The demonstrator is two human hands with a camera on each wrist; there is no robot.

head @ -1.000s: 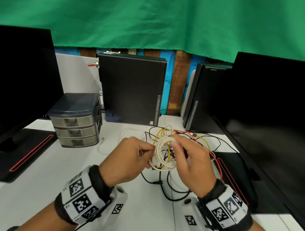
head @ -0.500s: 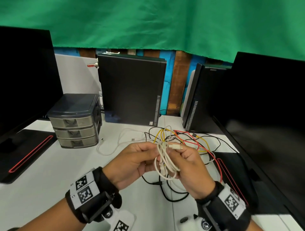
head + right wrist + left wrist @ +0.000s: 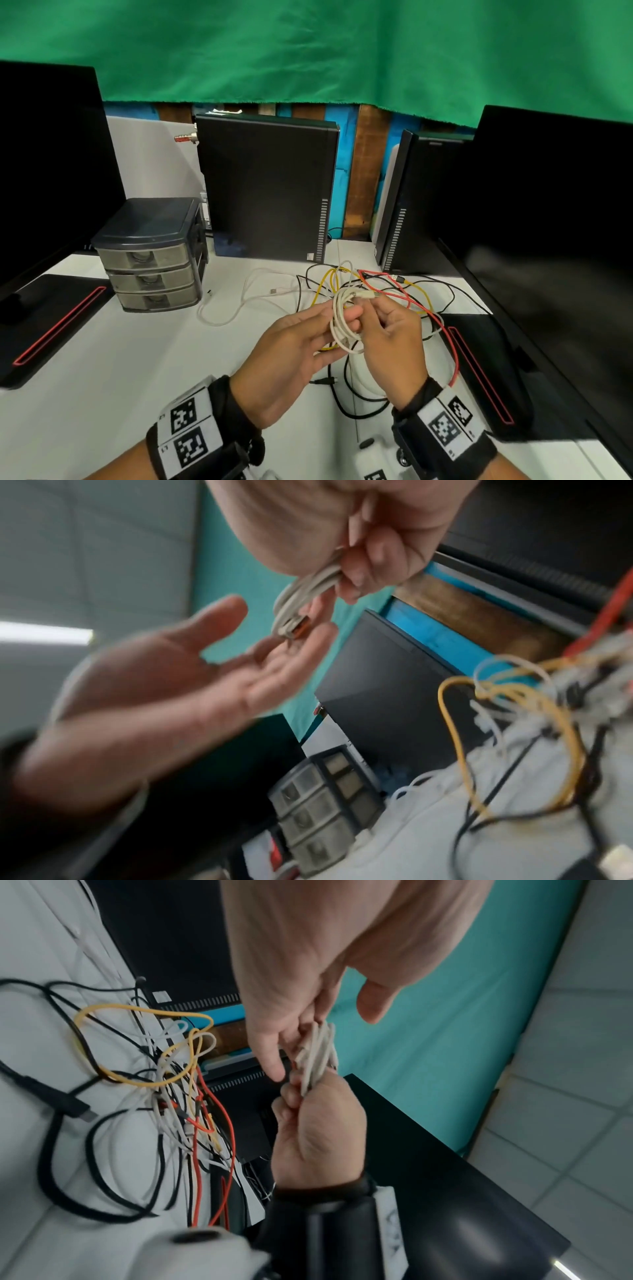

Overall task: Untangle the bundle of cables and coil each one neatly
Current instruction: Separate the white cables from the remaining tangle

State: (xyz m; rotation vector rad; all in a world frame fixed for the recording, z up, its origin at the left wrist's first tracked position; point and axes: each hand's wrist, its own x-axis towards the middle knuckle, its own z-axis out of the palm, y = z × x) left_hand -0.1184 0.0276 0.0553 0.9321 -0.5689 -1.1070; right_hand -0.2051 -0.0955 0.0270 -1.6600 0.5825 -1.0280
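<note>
A small coil of white cable hangs above the table between both hands. My right hand pinches the coil near its top, with the plug end poking out at the fingers. My left hand lies open beside it, palm turned up, its straight fingertips touching the coil. In the left wrist view the coil runs from the left fingers into the right hand. Behind and under the hands lies a tangle of yellow, red, black and white cables.
A loose white cable lies left of the tangle. A grey three-drawer box stands at the left. Two black computer cases stand at the back. Black monitors flank both sides, their bases on the white table.
My left hand has let go of the coil and opened, palm up. The right hand keeps hold, and the coil has turned from a round loop into a narrower hanging bundle.
</note>
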